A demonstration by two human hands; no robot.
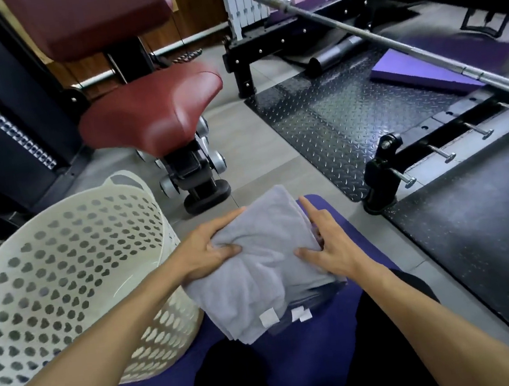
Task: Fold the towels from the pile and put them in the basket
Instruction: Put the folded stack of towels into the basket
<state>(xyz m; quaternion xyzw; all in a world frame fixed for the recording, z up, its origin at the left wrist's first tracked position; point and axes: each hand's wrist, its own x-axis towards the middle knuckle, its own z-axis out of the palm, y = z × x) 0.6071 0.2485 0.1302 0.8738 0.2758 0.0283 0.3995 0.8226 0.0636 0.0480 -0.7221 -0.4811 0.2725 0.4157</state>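
Note:
A folded grey towel stack (263, 266) with white labels at its near edge lies over a purple mat (303, 366) in front of me. My left hand (206, 252) grips the stack's left edge, thumb on top. My right hand (329, 247) holds its right edge, with the fingers tucked along the side and the thumb pressing on top. A cream perforated laundry basket (63, 285) stands directly left of the towels. What lies inside the basket is not visible.
A dark red padded gym seat (153, 112) on a black wheeled base stands ahead of the basket. Black checker-plate flooring (349, 107), a steel barbell (389, 43) and a black rack frame fill the right side. My dark-trousered legs (395, 320) rest on the mat.

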